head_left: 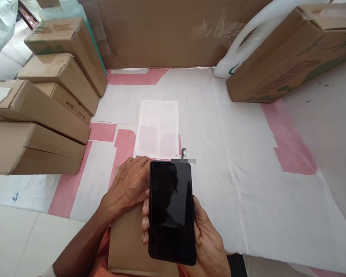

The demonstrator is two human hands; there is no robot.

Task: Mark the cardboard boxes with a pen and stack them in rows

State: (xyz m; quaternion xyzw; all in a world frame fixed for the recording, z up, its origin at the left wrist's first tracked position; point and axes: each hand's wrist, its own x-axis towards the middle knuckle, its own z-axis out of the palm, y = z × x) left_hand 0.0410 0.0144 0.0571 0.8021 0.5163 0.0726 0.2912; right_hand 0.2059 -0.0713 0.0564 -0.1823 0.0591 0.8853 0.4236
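My right hand point(209, 234) is wrapped around a black smartphone point(171, 215), thumb along its right side and fingertips along its left. The phone is upright, its dark screen facing me with reflections on it. To its left, my left hand point(132, 179) lies over the far end of a brown cardboard box point(129, 242), fingers bent over the edge and partly hidden behind the phone. The box is close to my body. Beyond the phone, a white sheet point(158, 127) lies flat on the table, with a pen point(183, 153) beside its lower right corner, partly covered by a grey blurred patch.
A white and pink cloth point(207, 119) covers the table. Cardboard boxes point(57, 134) and a bottle of greenish liquid point(93, 42) line the left. At the far right stand a white jug point(230, 57) and another carton point(276, 65). A large cardboard panel point(161, 34) closes off the back.
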